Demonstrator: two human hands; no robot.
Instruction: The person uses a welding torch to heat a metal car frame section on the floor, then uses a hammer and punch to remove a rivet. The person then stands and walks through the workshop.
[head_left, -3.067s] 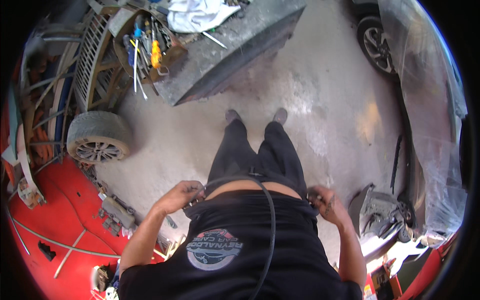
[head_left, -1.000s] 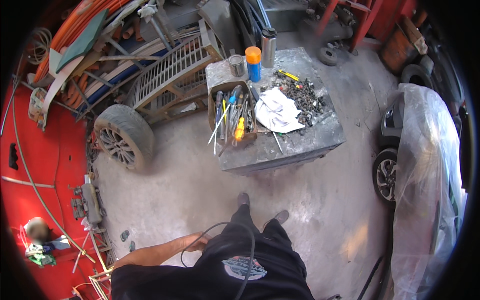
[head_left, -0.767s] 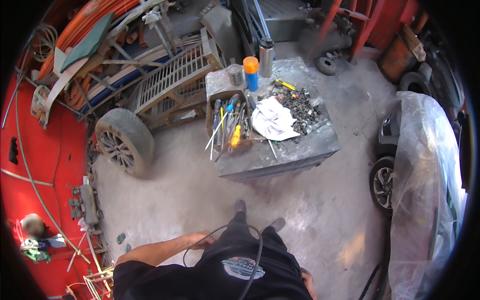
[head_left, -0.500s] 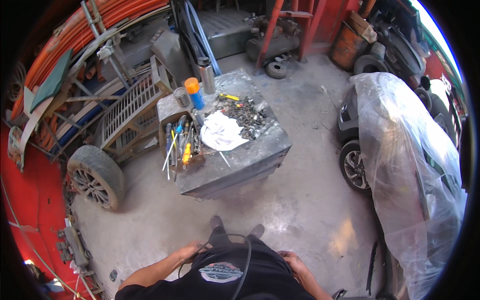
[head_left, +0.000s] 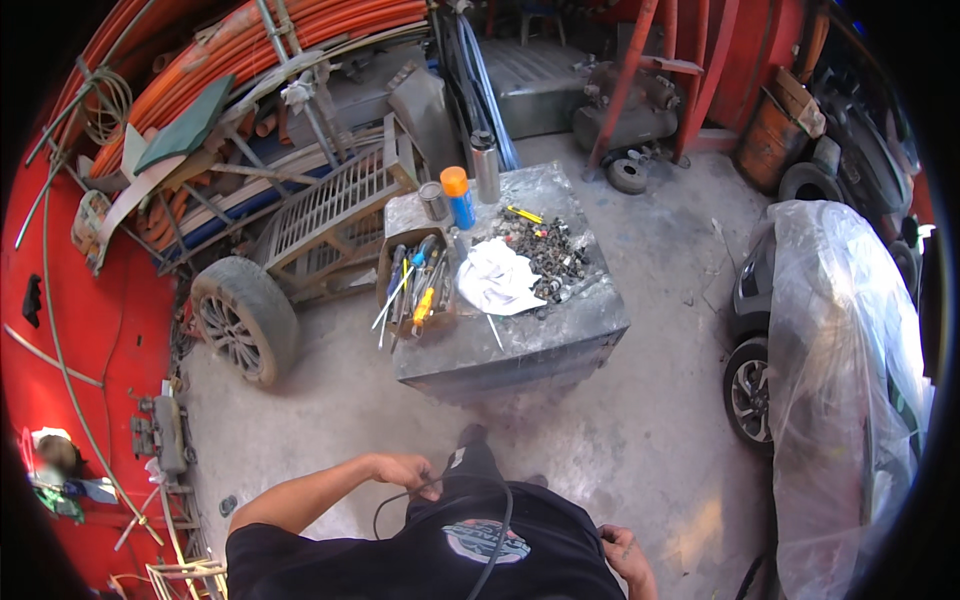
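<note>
My left hand (head_left: 407, 472) is closed in front of my waist, its fingertips pinching a thin dark cable (head_left: 385, 504). The cable hangs in a loop below that hand and curves over the front of my black shirt (head_left: 420, 562). Beside my right hip, my right hand (head_left: 626, 556) has its fingers curled in against the shirt's edge; whatever they may hold is hidden. Ahead stands a grey metal cabinet (head_left: 520, 350). On it are a white cloth (head_left: 497, 277), a box of screwdrivers (head_left: 440, 325), and a heap of small hardware (head_left: 553, 255).
An orange-capped blue can (head_left: 458, 197) and a metal flask (head_left: 485, 167) stand at the cabinet's back. Left are a wheel (head_left: 243, 322) and a slatted metal frame (head_left: 335, 215). A car under plastic sheeting (head_left: 845, 400) fills the right side. An air compressor (head_left: 625, 120) sits behind.
My view has turned left, so the cabinet and car appear farther right and lower. My left hand has risen slightly with the cable. My right hand stays by my hip.
</note>
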